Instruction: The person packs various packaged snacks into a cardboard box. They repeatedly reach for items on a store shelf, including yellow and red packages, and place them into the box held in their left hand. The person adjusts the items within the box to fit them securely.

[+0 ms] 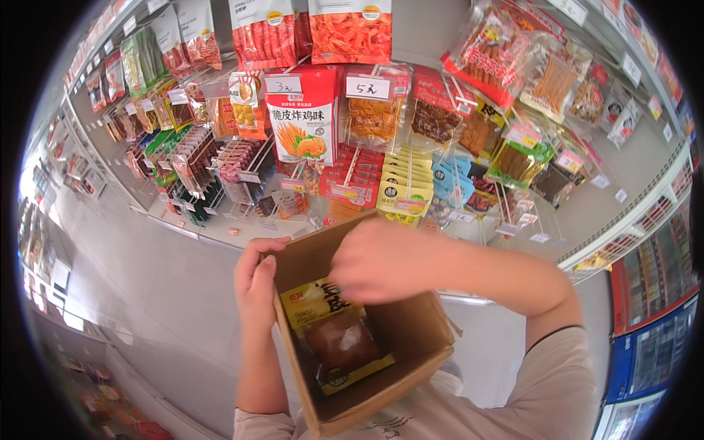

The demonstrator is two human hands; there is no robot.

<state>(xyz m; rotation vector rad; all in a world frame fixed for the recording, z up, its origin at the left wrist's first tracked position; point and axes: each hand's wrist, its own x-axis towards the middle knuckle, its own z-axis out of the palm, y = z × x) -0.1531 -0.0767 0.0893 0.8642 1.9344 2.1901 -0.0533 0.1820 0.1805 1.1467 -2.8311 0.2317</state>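
An open cardboard box (379,401) is tilted toward me in front of my body. My left hand (257,280) grips its left wall, thumb and fingers over the rim. Inside lies a yellow snack packet (341,335) with a clear window showing brown food. Blurred by motion, my right hand (374,264) reaches in from the right over the top end of that packet. Its fingers are bent downward, and I cannot tell whether they hold the packet or only hover over it.
A display rack ahead carries hanging snacks: a red-and-white packet (305,126), yellow packets (406,184) and blue packets (452,179). Price cards (367,88) and metal hooks jut toward me. Shelving curves along the right (632,220). A grey tiled floor (159,286) lies left.
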